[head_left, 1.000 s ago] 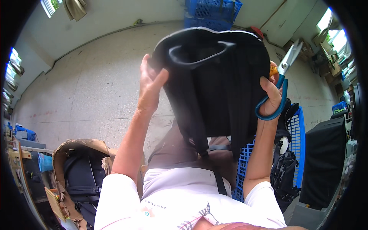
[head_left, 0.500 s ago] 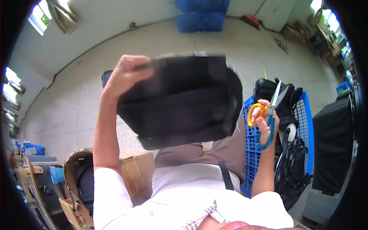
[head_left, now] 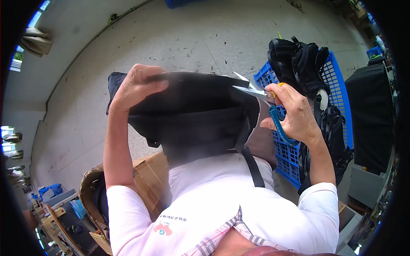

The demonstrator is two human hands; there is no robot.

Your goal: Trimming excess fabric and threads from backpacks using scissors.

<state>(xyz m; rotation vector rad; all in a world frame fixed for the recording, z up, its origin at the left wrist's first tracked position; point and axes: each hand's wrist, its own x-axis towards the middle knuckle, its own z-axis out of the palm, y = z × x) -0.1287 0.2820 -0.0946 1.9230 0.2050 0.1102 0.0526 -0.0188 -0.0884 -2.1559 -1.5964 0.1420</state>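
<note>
A black fabric bag [head_left: 192, 134] hangs in front of my lap, its upper edge level. My left hand [head_left: 136, 87] is closed on that edge near its left end, thumb towards me. In my right hand [head_left: 294, 111] is a pair of scissors [head_left: 277, 121] with one teal and one yellow handle. The blades are spread and point left, at the bag's upper right corner, one on either side of the edge there. Whether they touch the fabric I cannot tell. A black strap [head_left: 254, 168] lies against my white shirt below the bag.
At my right stands a blue plastic crate [head_left: 341, 96] heaped with black bags [head_left: 294, 64]. An opened cardboard box [head_left: 149, 175] sits at my lower left. Small dark scraps [head_left: 183, 49] are scattered over the floor ahead. Further right is a black-covered block [head_left: 369, 115].
My right hand has brought the scissors leftward from over the crate to the bag's upper right corner. The bag, blurred before, now hangs steadier and closer to me. The view has shifted.
</note>
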